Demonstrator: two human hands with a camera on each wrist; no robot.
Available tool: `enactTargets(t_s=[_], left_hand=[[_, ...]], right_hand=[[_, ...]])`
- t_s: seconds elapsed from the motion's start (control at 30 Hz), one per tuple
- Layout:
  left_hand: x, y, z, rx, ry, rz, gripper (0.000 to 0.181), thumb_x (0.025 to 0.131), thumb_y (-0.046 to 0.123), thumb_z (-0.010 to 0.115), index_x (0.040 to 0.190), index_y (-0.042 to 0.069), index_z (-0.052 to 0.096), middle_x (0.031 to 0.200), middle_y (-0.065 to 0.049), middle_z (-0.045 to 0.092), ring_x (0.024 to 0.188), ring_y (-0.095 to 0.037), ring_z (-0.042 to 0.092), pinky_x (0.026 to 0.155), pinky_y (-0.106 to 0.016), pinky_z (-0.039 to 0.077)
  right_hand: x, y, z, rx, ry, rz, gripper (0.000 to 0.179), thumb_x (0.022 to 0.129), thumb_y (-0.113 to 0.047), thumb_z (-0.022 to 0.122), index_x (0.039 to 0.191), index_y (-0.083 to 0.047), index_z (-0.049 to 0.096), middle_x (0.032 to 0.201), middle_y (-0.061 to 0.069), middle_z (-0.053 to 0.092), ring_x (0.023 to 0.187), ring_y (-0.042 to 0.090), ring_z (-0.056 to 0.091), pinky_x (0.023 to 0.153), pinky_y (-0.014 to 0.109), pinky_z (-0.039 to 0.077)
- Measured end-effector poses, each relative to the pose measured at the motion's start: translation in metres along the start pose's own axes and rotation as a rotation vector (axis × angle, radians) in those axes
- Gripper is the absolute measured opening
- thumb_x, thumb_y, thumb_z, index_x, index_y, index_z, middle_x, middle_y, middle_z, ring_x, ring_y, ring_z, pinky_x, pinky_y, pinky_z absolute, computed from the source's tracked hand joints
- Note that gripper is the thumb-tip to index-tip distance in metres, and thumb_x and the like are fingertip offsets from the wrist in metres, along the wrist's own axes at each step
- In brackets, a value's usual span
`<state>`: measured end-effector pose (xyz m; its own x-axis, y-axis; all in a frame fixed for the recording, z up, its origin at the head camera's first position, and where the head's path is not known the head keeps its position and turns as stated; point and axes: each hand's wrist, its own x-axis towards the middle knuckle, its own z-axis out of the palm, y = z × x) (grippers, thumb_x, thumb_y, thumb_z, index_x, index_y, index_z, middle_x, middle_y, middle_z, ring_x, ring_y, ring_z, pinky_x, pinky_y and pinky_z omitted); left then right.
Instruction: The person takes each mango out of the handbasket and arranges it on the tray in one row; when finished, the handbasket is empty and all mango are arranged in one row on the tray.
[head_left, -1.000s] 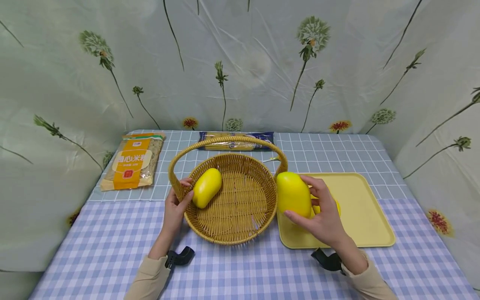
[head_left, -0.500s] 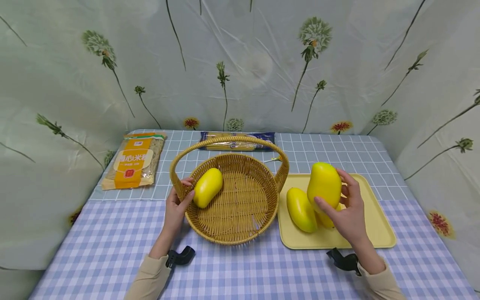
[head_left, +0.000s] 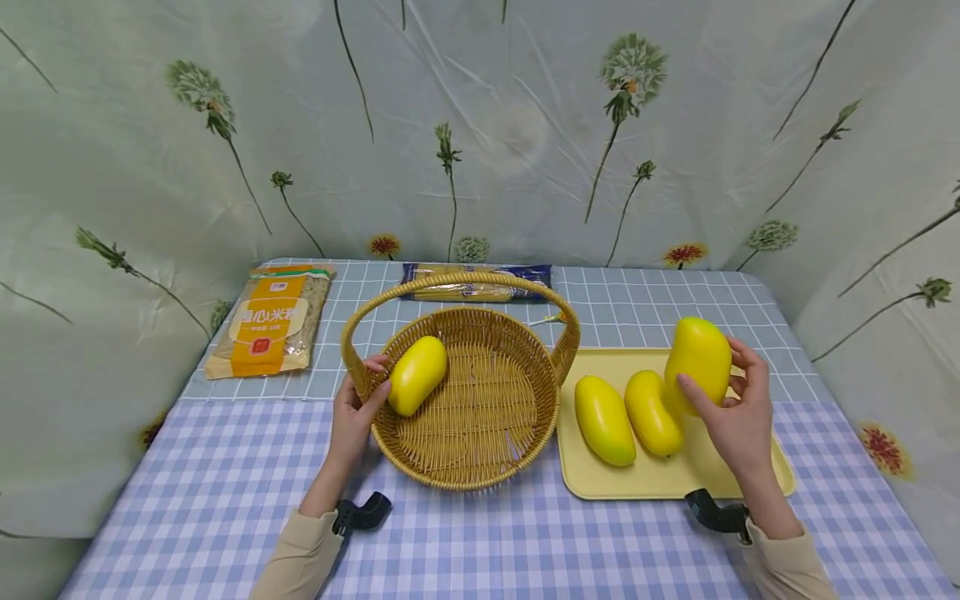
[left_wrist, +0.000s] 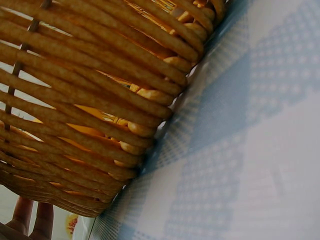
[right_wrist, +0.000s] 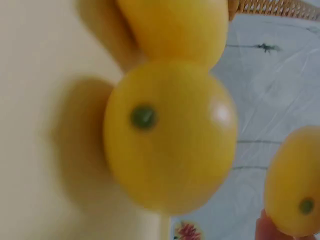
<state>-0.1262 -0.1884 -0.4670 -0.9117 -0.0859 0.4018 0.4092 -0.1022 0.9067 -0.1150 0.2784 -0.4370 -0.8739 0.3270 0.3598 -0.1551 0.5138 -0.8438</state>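
In the head view my left hand (head_left: 356, 417) holds the left side of a wicker basket (head_left: 491, 417), near the foot of its arched handle. One yellow mango (head_left: 417, 377) lies inside against the basket's left wall. My right hand (head_left: 741, 421) grips another mango (head_left: 697, 363) above the yellow tray (head_left: 701, 477), thumb on one side and fingers on the other. On that tray lie two more mangoes, a left one (head_left: 604, 421) and a right one (head_left: 654, 413). The left wrist view shows woven basket wall (left_wrist: 90, 95) with fingertips (left_wrist: 42, 220) below it.
A bag of rice noodles (head_left: 268, 323) lies at the back left. Behind the basket is a blue-and-yellow pasta packet (head_left: 476, 283). A small thin item (head_left: 549, 318) sits right of the handle. Checked cloth (head_left: 480, 542) covers the table, and a floral curtain (head_left: 510, 125) hangs behind.
My right hand has carried its mango rightward from beside the basket's rim to over the tray's right part, uncovering the two mangoes there. My left hand and the basket have stayed put.
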Motion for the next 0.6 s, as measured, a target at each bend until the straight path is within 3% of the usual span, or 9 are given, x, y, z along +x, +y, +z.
enactTargets(t_s=[0.2, 0.43, 0.6], left_hand=[[0.001, -0.001, 0.000, 0.001, -0.001, 0.006, 0.019, 0.091, -0.010, 0.052, 0.109, -0.013, 0.044, 0.125, -0.027, 0.049, 0.123, -0.022, 0.045, 0.106, -0.030, 0.031], [0.001, -0.001, 0.000, 0.005, 0.004, 0.007, 0.019, 0.091, -0.010, 0.052, 0.108, -0.014, 0.043, 0.124, -0.027, 0.050, 0.123, -0.023, 0.046, 0.106, -0.031, 0.031], [0.000, -0.002, 0.000, 0.000, -0.001, 0.013, 0.020, 0.091, -0.010, 0.052, 0.108, -0.014, 0.043, 0.125, -0.027, 0.050, 0.123, -0.023, 0.046, 0.106, -0.030, 0.032]], right_hand=[[0.007, 0.034, -0.005, -0.056, 0.018, 0.023, 0.072, 0.081, -0.019, 0.076, 0.141, -0.026, 0.039, 0.118, 0.002, 0.043, 0.085, 0.011, 0.044, 0.061, 0.015, 0.037], [0.004, 0.016, -0.011, -0.109, 0.007, 0.138, 0.068, 0.081, -0.023, 0.076, 0.141, -0.017, 0.043, 0.119, 0.004, 0.047, 0.087, 0.012, 0.040, 0.068, 0.021, 0.034], [0.005, 0.010, -0.018, -0.192, -0.082, 0.198, 0.070, 0.083, -0.027, 0.073, 0.143, -0.010, 0.041, 0.126, 0.016, 0.047, 0.091, 0.021, 0.042, 0.071, 0.027, 0.034]])
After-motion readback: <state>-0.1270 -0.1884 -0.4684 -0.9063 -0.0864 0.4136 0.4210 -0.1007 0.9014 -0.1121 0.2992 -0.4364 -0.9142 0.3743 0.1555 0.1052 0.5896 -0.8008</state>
